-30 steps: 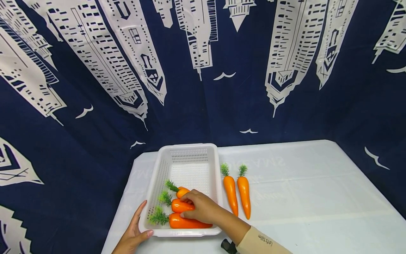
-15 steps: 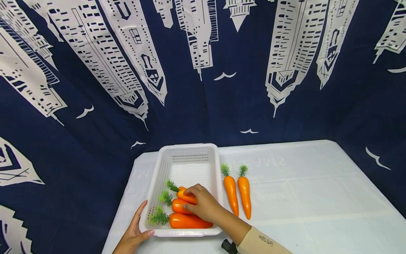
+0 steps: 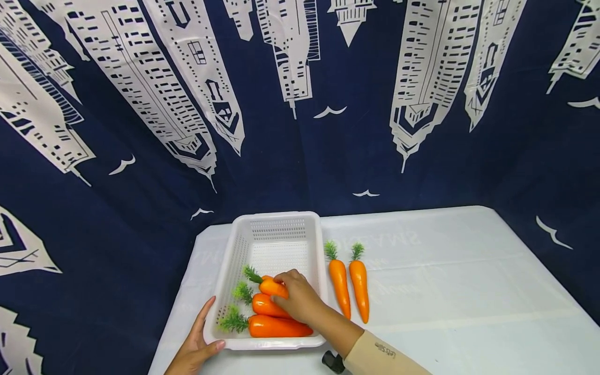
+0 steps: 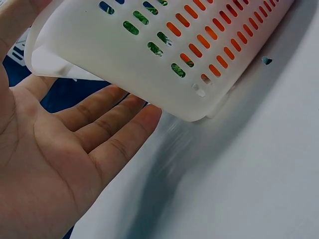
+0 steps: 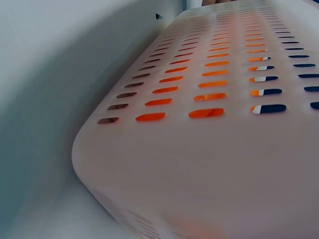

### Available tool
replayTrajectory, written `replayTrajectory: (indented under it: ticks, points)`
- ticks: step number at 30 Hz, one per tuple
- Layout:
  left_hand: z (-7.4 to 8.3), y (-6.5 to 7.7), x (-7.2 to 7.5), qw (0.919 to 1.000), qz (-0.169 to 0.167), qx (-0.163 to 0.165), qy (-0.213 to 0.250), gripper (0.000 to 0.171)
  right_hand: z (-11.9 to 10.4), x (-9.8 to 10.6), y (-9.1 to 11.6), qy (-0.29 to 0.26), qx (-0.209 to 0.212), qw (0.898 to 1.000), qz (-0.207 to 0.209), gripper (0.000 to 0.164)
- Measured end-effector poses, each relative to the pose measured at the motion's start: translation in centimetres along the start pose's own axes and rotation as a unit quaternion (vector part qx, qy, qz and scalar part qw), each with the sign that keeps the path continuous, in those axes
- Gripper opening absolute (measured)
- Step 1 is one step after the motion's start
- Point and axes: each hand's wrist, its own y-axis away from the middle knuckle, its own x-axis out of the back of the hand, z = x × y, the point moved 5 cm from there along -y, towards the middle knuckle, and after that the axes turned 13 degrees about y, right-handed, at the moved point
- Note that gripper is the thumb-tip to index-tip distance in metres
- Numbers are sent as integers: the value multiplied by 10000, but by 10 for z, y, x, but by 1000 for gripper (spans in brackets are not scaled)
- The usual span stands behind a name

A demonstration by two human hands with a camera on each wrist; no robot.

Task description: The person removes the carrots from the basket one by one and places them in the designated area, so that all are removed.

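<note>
In the head view a white plastic basket (image 3: pixel 307 229) stands at the left of the table. Inside, several orange carrots with green tops lie crosswise, the nearest carrot (image 3: pixel 278 327) along the near wall and a middle carrot (image 3: pixel 267 304) behind it. My right hand (image 3: pixel 302 299) reaches over the right wall and grips the upper carrot (image 3: pixel 273 287), thumb on its near side, fingers over the far side; the tip is hidden. My left hand (image 3: pixel 194 344) straddles the basket's near left corner. In the left wrist view its straight fingers (image 4: pixel 119 144) touch beneath the rim.
Two more carrots, a left one (image 3: pixel 340 286) and a right one (image 3: pixel 359 289), lie side by side just right of the basket. A small black object (image 3: pixel 332 361) sits by the right sleeve. A dark blue cloth (image 3: pixel 328 156) with white buildings hangs behind the table (image 3: pixel 445 271).
My right hand has moved slightly away from me, from the middle carrot to the upper one, uncovering more of the nearest carrot. The left hand stays at the basket's corner.
</note>
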Motion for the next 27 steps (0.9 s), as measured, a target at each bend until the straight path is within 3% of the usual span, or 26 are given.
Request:
replayTrajectory:
  ticks: [27]
  points:
    - [1, 0, -1, 9999, 85, 75, -26, 102, 2, -3, -1, 606, -199, 9979, -95, 42]
